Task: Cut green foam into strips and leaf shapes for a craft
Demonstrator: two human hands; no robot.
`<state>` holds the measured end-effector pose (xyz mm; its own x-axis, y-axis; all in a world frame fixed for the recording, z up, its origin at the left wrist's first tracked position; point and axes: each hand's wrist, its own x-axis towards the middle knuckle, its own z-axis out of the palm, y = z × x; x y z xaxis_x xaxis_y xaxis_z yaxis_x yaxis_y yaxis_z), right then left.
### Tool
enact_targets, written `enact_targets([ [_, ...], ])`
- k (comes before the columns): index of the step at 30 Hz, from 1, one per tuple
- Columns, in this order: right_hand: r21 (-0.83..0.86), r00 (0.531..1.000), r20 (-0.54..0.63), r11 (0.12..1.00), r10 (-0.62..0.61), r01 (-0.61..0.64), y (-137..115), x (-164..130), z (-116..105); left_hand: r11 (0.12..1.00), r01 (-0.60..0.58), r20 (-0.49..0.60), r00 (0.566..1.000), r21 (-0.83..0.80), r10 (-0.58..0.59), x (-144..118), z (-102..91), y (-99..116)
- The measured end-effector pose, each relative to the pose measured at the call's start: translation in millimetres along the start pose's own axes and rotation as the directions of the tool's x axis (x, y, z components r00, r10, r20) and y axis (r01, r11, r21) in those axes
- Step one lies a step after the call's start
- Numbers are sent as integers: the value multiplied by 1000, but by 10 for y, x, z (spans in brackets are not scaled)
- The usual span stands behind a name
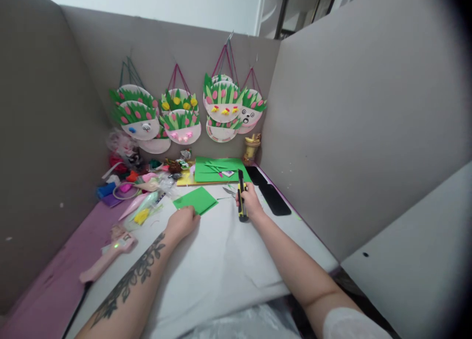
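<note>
your left hand [182, 222] resting fingers-down on the near corner of the green foam sheet [196, 200] on the white table [221, 260], your right hand [250, 200] fingers wrapped round the yellow-black utility knife [241, 195], just right of the sheet

Matt green paper sheet [196, 200] lies on smooth white paper table cover [221, 260].

Grey partition panels [354, 112] enclose a white-covered worktable [228, 265] on three sides, with paper-plate crafts [184, 115] hung across the centre back panel and a pale wall [165, 2] visible beyond, upper left of frame.
</note>
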<state>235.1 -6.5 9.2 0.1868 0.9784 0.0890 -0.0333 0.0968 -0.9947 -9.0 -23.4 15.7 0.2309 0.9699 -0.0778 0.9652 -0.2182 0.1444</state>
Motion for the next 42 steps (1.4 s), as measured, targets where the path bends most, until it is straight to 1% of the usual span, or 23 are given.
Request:
enact_targets([
  [4,-94,1000,24,995,-17,19,29,31,-44,1000,2,-17,1000,-12,-2,0,20,-12],
  [7,-239,995,103,971,6,19,109,85,-118,998,51,-45,998,-45,-53,18,13,-42],
  [9,-373,987,158,924,-24,82,162,122,-156,990,79,-86,992,-117,-89,41,-4,-66],
  [11,-538,977,207,827,-61,165,185,149,-169,972,75,-126,987,-221,-104,69,-19,-82],
  [14,-747,958,278,612,-69,261,142,157,-142,927,20,-161,983,-375,-86,99,-15,-71],
  [16,-812,953,278,500,-119,300,85,131,-86,886,-10,-175,981,-463,-80,100,7,-34],
  [17,-818,951,262,485,-162,308,59,104,-41,862,-28,-187,979,-506,-78,93,22,-6],
  [18,-797,949,245,516,-199,314,41,69,16,836,-53,-204,976,-547,-71,83,40,27],
  [19,-740,947,238,591,-217,321,34,24,87,808,-86,-228,972,-582,-61,68,59,65],
  [20,-638,947,248,700,-206,319,38,-29,169,781,-125,-254,966,-612,-45,51,78,106],
  [21,-499,947,277,817,-166,289,53,-87,258,757,-163,-280,960,-633,-27,32,98,147],
  [22,-356,939,325,906,-110,230,75,-147,348,737,-197,-301,954,-646,-9,12,118,188],
  [23,-232,932,357,960,-68,159,102,-205,435,724,-220,-315,949,-654,4,-6,137,226],
  [24,-134,926,377,987,-33,90,127,-256,511,715,-236,-321,947,-658,17,-23,155,258],
  [25,-58,923,386,998,-5,30,146,-297,571,710,-245,-321,947,-660,29,-35,170,283],
  [27,54,933,358,996,40,-64,155,-337,634,716,-248,-311,949,-653,45,-49,188,309],
  [30,186,966,238,972,99,-146,89,-292,581,749,-230,-288,956,-622,54,-43,185,294],
  [33,274,988,101,951,120,-144,-1,-188,438,765,-223,-265,962,-604,72,-27,167,247],
  [37,320,993,42,940,108,-116,-29,-98,296,750,-235,-256,963,-619,90,-7,143,173],
  [40,379,996,-9,922,86,-77,-15,-59,246,726,-237,-287,956,-645,57,1,97,117],
  [42,440,994,-65,896,90,-53,-19,-36,223,703,-230,-319,948,-673,4,-2,52,92],
])
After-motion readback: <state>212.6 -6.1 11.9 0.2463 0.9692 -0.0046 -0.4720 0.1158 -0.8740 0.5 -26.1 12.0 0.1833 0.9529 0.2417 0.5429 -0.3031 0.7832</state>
